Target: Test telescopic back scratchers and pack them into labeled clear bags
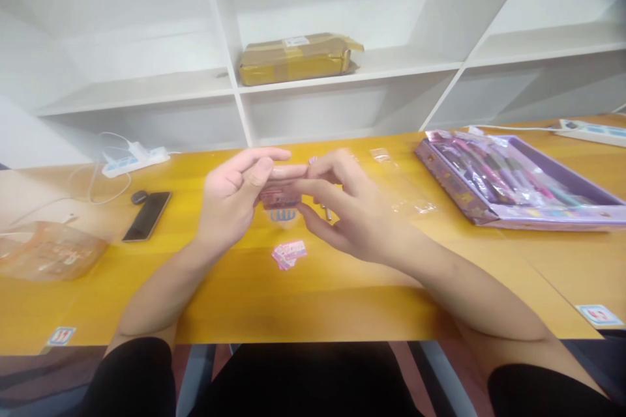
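Above the middle of the table, my left hand (229,192) pinches a small pink printed piece (281,197) between thumb and fingers. My right hand (349,208) grips its right end with bent fingers. The piece is blurred and partly covered, so its exact kind does not show. Under it on the tabletop is a blue striped mark or object (282,215), also unclear. A few pink printed cards (289,254) lie in a loose overlapping pile nearer to me. Behind my right fingers shows the metallic tip of a slim object (327,213), mostly hidden.
To the right, a purple box (538,215) holds several bagged pens. A clear plastic wrapper (403,186) lies beside it. At left are a phone (147,216), a power strip (137,161) and an orange translucent bag (53,251). A taped carton (298,58) sits on the shelf.
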`<state>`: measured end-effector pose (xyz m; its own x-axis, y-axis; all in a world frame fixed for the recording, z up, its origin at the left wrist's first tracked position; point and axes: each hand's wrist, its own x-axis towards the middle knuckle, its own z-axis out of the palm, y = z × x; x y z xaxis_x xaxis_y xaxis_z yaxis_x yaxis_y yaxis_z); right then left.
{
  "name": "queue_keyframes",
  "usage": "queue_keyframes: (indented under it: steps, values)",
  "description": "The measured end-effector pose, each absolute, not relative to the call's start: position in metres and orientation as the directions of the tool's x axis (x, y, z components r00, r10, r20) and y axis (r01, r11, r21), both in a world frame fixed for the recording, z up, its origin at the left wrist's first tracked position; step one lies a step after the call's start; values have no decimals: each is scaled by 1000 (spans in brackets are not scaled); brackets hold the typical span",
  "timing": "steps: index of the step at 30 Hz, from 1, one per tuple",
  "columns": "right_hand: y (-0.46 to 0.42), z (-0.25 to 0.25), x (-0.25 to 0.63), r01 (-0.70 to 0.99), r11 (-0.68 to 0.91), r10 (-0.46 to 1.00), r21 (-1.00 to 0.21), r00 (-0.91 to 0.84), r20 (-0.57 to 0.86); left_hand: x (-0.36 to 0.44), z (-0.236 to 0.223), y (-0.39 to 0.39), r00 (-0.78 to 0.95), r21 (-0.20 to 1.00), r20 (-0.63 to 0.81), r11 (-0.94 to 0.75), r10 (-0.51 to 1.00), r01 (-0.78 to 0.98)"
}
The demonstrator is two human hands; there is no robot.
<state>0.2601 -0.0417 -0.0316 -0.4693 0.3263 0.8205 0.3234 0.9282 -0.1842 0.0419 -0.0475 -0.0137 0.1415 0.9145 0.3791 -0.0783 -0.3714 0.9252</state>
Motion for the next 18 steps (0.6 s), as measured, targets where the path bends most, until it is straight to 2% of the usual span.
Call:
queue_keyframes:
  steps: [4,7,9,12,18]
  values:
    - [-38,-41,253,155,841,538,-518,-339,772,45,-18,-46,145,908,419,-412,896,-75]
    - [-33,-48,248,163,757,641,-632,-367,674,49,-19,-45,116,860,509,-508,853,-36]
    - [-28,-51,247,224,751,649,-622,-425,631,49,-20,-43,126,828,559,-559,820,-38]
    - [-15,-55,247,263,789,608,-556,-470,640,46,-21,-38,169,820,571,-569,803,-64]
    - [9,-61,252,260,848,530,-463,-401,747,29,-23,-15,265,840,536,-537,802,-75]
